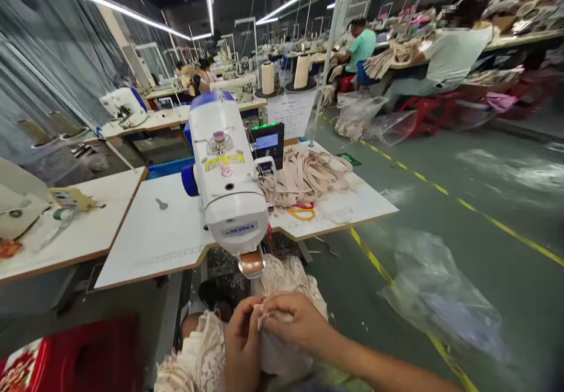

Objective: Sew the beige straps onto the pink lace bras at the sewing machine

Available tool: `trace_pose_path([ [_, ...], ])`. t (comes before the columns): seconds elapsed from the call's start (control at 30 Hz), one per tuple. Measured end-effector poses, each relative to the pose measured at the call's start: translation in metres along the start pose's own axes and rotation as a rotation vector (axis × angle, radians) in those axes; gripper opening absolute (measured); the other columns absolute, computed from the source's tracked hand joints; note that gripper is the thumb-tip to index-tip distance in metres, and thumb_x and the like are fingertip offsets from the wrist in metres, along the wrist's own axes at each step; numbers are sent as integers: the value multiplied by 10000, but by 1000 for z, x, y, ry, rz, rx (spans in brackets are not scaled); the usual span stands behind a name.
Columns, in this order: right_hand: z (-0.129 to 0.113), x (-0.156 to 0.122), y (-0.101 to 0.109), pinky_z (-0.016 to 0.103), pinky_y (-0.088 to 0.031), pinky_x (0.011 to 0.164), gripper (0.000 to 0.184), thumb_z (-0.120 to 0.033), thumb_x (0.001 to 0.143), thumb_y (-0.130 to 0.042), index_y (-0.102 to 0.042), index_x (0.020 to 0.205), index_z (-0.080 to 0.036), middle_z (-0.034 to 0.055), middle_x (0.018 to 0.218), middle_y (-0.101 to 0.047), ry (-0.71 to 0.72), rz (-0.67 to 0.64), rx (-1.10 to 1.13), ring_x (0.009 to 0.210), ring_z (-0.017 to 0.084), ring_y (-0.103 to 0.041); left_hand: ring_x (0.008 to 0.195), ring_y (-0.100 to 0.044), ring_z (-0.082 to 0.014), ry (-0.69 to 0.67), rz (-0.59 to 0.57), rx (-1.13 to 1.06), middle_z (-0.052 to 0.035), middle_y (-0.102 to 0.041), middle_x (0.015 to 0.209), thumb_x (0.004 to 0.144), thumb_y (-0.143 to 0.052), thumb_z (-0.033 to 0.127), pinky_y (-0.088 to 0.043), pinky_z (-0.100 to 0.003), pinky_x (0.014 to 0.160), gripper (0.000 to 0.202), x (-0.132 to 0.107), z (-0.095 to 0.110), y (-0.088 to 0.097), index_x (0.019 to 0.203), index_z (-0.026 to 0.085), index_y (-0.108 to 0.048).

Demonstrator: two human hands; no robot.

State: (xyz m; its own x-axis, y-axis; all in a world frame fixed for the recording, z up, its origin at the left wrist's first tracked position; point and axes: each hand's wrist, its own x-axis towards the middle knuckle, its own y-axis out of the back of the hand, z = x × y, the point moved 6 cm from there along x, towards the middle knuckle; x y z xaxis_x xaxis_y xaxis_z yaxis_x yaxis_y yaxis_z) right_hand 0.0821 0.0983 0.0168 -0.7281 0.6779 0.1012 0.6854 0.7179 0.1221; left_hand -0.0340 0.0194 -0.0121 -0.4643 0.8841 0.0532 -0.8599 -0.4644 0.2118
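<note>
Together both hands (pixel 268 327) pinch cream lace fabric (pixel 286 277), scalloped and bunched.

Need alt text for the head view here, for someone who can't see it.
Two bare hands, left hand and right hand, pinch a piece of cream lace fabric together in front of a white sewing machine on a white table. A pile of beige straps lies beside the machine; other people work at tables behind.
</note>
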Motion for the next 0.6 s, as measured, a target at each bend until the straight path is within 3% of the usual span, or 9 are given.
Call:
trace_pose_path([
  [0.13,-5,-4,4,247,-463,747,146,-263,868,-616,-734,845,-181,26,813,-704,-12,-45,-44,782,154,-633,865,-681,-177,-138,-14,169,-52,-727,933,942,-527,328,-527,-273,779,203,5,12,0,941,209,-692],
  [0.3,-15,-7,9,222,-433,725,131,-197,861,-589,-716,827,-190,0,773,-667,-5,-114,-135,749,132,-603,669,-608,-138,-183,-17,227,-10,-652,716,923,-545,308,-457,-231,643,223,13,11,1,747,198,-629],
  [0.4,-16,-2,11,211,-422,694,148,-182,849,-573,-718,822,-186,-5,742,-654,-9,-137,-143,713,123,-588,630,-577,-130,-199,-27,251,-5,-622,683,930,-524,321,-436,-228,615,261,13,10,0,712,199,-594],
  [0.5,-7,1,11,215,-430,687,149,-201,819,-582,-730,814,-185,2,740,-674,-20,-90,-121,701,129,-606,630,-588,-138,-240,-27,268,-13,-630,678,949,-488,363,-455,-227,611,298,16,14,-1,728,204,-609],
  [0.6,19,3,10,231,-456,674,160,-258,760,-612,-755,797,-196,18,735,-713,-67,14,-102,694,160,-648,617,-616,-159,-283,-43,346,-15,-663,652,938,-469,502,-498,-236,619,409,25,21,-5,703,234,-670],
])
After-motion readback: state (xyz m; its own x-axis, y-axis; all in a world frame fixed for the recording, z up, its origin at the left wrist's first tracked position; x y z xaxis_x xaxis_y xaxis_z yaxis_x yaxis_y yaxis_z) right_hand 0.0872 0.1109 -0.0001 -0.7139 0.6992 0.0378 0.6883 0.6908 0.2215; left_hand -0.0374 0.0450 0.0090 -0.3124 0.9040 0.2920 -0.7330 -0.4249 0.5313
